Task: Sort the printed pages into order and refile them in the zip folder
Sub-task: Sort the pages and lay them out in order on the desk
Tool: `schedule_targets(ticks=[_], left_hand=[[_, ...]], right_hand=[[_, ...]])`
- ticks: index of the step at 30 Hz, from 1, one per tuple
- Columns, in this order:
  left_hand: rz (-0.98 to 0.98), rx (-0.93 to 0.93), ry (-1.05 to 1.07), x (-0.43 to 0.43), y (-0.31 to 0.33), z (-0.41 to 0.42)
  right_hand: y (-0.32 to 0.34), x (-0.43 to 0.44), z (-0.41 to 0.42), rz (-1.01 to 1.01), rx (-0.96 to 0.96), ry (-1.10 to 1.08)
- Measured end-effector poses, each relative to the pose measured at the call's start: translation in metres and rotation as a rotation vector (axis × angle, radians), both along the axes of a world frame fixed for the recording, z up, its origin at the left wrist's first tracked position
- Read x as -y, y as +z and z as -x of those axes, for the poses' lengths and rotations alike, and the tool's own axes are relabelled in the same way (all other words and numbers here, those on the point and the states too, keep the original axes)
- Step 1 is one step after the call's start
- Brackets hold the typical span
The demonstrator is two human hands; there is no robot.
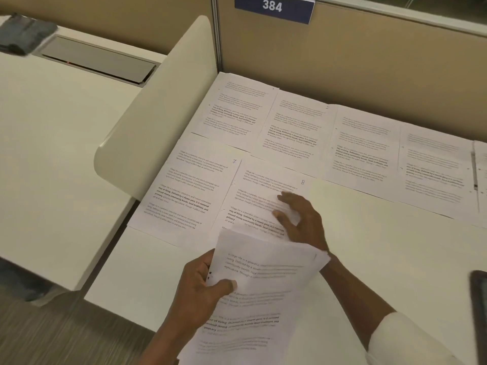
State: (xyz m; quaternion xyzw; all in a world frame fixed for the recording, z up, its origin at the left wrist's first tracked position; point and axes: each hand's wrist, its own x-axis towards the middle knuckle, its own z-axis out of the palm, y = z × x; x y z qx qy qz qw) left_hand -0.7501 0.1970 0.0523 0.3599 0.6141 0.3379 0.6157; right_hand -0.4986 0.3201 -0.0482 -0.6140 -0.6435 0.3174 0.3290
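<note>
Holding the paper stack by its left edge, the left grip pinches it, thumb on top. The right grip lies spread flat on page 8, just beyond the stack, long axis near-to-far. Bare table lies right of page 8, likely next slot; right grip nearer. Sheets thin, limp, matte.

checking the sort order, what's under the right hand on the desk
The right hand lies over the page marked 8, beside the page marked 7. The stack in the left hand hides that page's lower part.
</note>
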Motion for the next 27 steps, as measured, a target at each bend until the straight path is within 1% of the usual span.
schedule_targets(ticks=[2, 3, 4, 7, 8, 9, 10, 13, 15, 21, 24, 27], left_hand=[[0.003, 0.031, 0.050, -0.005, -0.001, 0.000], [0.011, 0.039, 0.076, -0.008, -0.002, -0.001], [0.021, 0.039, 0.104, -0.011, -0.003, -0.002], [0.037, 0.008, 0.174, -0.020, -0.009, -0.008], [0.039, -0.012, 0.188, -0.023, -0.011, -0.010], [0.038, -0.033, 0.198, -0.026, -0.014, -0.011], [0.041, -0.049, 0.205, -0.028, -0.017, -0.012], [0.057, -0.069, 0.230, -0.034, -0.027, -0.015], [0.055, -0.098, 0.234, -0.037, -0.032, -0.017], [0.051, -0.143, 0.169, -0.044, -0.044, -0.023], [0.022, -0.225, 0.099, -0.046, -0.048, -0.031], [-0.012, -0.303, 0.040, -0.051, -0.054, -0.043]], right_hand=[[0.021, 0.012, -0.009, 0.267, -0.445, -0.149], [0.029, 0.019, -0.016, 0.369, -0.631, -0.200], [0.035, 0.026, -0.022, 0.461, -0.740, -0.231], [0.040, 0.051, -0.039, 0.707, -0.904, -0.211], [0.036, 0.059, -0.042, 0.764, -0.973, -0.206], [0.033, 0.066, -0.045, 0.794, -1.001, -0.195], [0.031, 0.073, -0.047, 0.785, -0.988, -0.159], [0.031, 0.088, -0.048, 0.679, -0.796, -0.027], [0.032, 0.093, -0.046, 0.649, -0.735, -0.016], [0.028, 0.102, -0.048, 0.590, -0.609, -0.212], [0.026, 0.104, -0.058, 0.575, -0.608, -0.329], [0.023, 0.108, -0.074, 0.545, -0.540, -0.434]])
